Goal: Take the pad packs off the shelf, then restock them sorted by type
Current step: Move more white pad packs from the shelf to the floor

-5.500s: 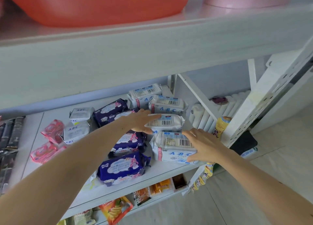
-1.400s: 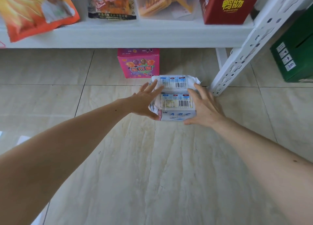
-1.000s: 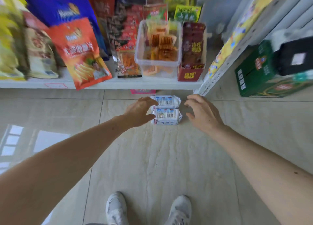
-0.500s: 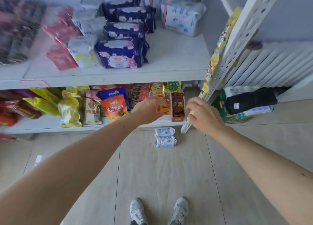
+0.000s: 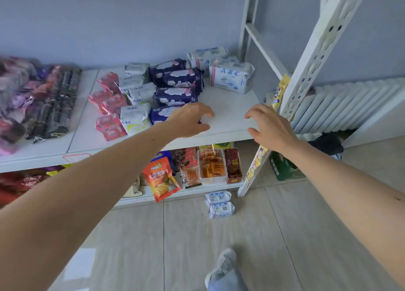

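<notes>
Left hand: our left hand (image 5: 190,120) hovered over the front of the white shelf board (image 5: 228,113), fingers loosely curled and holding nothing.
Right hand: our right hand (image 5: 268,124) hung near the shelf's front right corner, fingers spread and relaxed, also holding nothing.
Packs on the floor: two white plastic pad packs with blue barcode labels (image 5: 219,204) lay touching each other on the beige tiled floor (image 5: 285,236), just in front of the lower shelf.
Packs on the shelf: we saw dark navy pad packs (image 5: 177,85) in the middle, small white ABC packs (image 5: 140,93) to their left, pink packs (image 5: 108,106) further left, and large white ABC packs (image 5: 230,76) at the back right.
Lower shelf: orange snack bags (image 5: 161,179) stood there.
</notes>
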